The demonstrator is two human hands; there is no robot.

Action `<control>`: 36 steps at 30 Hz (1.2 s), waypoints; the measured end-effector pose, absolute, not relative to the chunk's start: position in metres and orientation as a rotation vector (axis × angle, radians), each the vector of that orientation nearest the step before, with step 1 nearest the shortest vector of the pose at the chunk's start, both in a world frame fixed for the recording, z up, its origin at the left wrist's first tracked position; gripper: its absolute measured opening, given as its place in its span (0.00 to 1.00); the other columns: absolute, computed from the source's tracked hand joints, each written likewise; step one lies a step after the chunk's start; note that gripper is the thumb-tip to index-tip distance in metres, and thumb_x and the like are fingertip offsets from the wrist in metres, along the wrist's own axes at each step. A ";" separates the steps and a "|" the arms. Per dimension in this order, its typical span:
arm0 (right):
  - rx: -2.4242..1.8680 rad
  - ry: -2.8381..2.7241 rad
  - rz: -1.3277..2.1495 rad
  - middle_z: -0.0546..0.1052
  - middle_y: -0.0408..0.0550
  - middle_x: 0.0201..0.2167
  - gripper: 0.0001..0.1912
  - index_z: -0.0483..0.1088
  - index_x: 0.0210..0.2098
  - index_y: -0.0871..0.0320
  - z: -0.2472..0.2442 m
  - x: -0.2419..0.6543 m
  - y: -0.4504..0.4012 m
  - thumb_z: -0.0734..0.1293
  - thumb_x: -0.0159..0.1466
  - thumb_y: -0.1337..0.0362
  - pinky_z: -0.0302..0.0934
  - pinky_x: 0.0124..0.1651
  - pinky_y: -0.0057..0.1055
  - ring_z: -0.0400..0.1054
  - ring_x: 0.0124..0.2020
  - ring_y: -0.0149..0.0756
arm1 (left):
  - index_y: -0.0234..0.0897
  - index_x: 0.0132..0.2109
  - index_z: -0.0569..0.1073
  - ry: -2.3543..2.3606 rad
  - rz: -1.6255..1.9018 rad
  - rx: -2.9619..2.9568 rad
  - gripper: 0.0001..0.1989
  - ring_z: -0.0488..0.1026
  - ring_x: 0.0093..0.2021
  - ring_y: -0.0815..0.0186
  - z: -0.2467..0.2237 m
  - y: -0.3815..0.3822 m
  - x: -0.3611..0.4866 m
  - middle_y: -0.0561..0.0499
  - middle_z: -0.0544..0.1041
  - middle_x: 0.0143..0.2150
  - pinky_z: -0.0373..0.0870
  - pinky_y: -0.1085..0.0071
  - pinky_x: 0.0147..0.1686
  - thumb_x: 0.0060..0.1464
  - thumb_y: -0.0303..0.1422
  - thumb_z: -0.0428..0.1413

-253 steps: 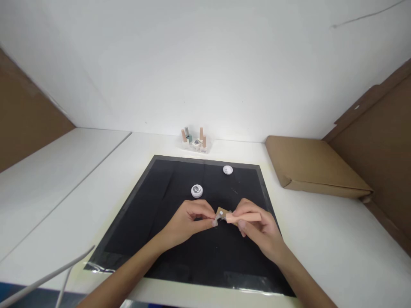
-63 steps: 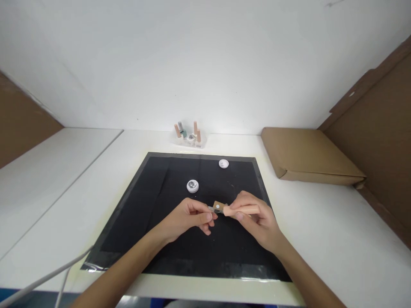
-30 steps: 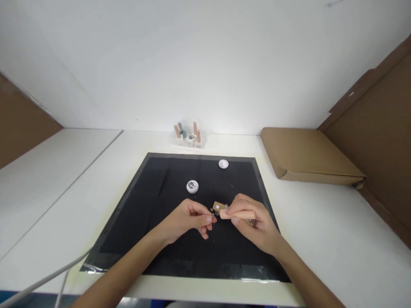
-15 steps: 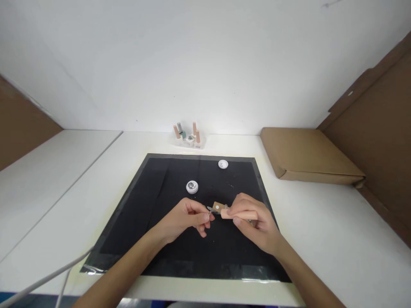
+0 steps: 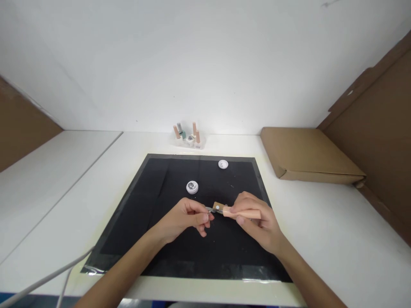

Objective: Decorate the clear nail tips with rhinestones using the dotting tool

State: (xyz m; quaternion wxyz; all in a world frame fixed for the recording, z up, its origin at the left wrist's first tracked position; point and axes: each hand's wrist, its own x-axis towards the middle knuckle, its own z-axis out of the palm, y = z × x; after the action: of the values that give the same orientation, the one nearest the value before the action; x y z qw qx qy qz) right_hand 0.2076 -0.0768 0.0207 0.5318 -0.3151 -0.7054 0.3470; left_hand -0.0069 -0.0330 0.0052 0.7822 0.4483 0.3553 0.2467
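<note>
Since half a second ago, the right hand point(image 5: 257, 218) and its peach-handled tool point(image 5: 242, 212) have shifted slightly to the right. From the left, a smooth pale cable point(image 5: 41, 280) bends over the flat white counter point(image 5: 96, 184). Next comes the black mat point(image 5: 154, 214), smooth, with a shiny taped border; behind it stands a clear plastic tray point(image 5: 202, 144) with slim-capped bottles. On the mat, left hand point(image 5: 189, 217) has its fingers narrow, pinching a tiny pale piece point(image 5: 208, 214), too small to name. Beyond it sits a round white jar point(image 5: 192, 188). Thin metal tip of the tool reaches beside these fingers, over a brown card point(image 5: 218, 205) with a white dot. Farther back lies a shallow white lid point(image 5: 223, 164). Right fingers are closed around the smooth handle. Rightmost is matte cardboard: a flat box point(image 5: 311, 156) and an upright panel point(image 5: 382, 115).
</note>
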 end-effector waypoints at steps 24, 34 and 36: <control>-0.734 -1.669 0.825 0.72 0.43 0.27 0.10 0.73 0.38 0.54 0.022 0.206 -0.077 0.64 0.62 0.73 0.63 0.31 0.30 0.66 0.28 0.31 | 0.30 0.27 0.81 0.744 0.532 1.018 0.14 0.72 0.24 0.72 0.009 -0.032 -0.008 0.51 0.76 0.25 0.74 0.75 0.25 0.40 0.39 0.69; -0.735 -1.662 0.826 0.73 0.44 0.26 0.07 0.73 0.36 0.54 0.024 0.205 -0.077 0.63 0.64 0.69 0.62 0.30 0.31 0.66 0.27 0.33 | 0.30 0.26 0.81 0.731 0.521 1.030 0.15 0.71 0.25 0.70 0.009 -0.033 -0.007 0.51 0.75 0.25 0.74 0.75 0.25 0.40 0.40 0.69; -0.737 -1.656 0.825 0.73 0.45 0.27 0.07 0.74 0.38 0.54 0.023 0.205 -0.078 0.64 0.64 0.69 0.62 0.30 0.31 0.66 0.28 0.33 | 0.30 0.26 0.81 0.732 0.519 1.032 0.15 0.71 0.25 0.71 0.011 -0.033 -0.007 0.51 0.75 0.25 0.74 0.74 0.26 0.40 0.40 0.69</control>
State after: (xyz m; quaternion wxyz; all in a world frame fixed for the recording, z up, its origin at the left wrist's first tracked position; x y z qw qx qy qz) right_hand 0.2053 -0.0777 0.0233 0.5438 -0.3107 -0.6978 0.3477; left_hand -0.0068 -0.0331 0.0105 0.7752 0.4768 0.3381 0.2398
